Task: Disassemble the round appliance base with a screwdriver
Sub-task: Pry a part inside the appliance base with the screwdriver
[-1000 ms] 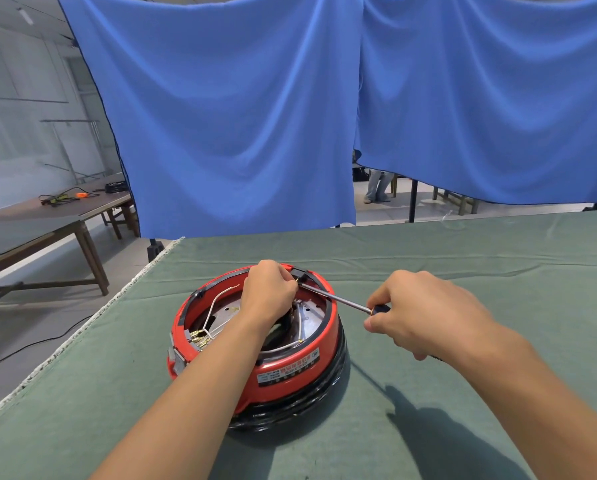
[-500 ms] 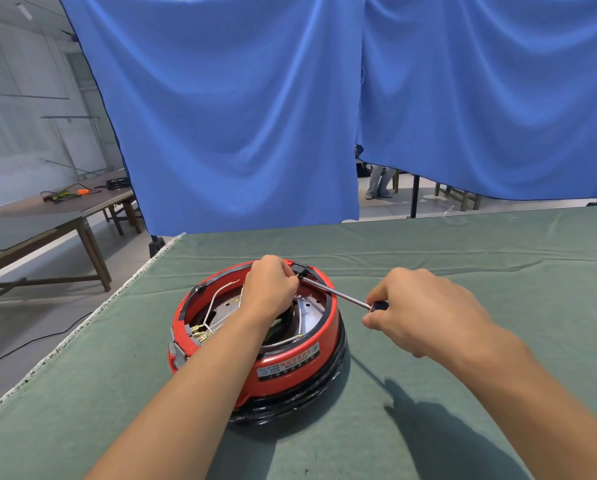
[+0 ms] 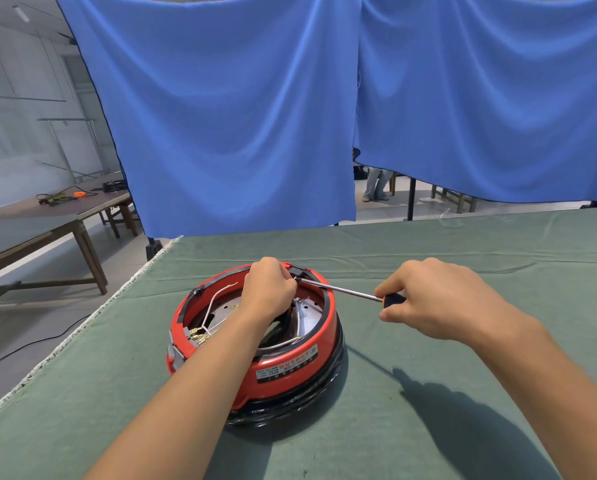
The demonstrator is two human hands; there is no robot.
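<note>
Your right hand [image 3: 435, 299] grips the screwdriver [image 3: 345, 291] handle; its tip meets the far rim of the base [image 3: 290, 368], which sits on the table [image 3: 463, 254]. Your left hand [image 3: 269, 289] is curled there, pinching at the tip.

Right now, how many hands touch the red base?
1. The left hand rests inside the base at its far rim. The right hand grips only the screwdriver, beside the base.

surface: green-clothed table [image 3: 463, 258] | on it: round red appliance base [image 3: 290, 372], near left edge
</note>
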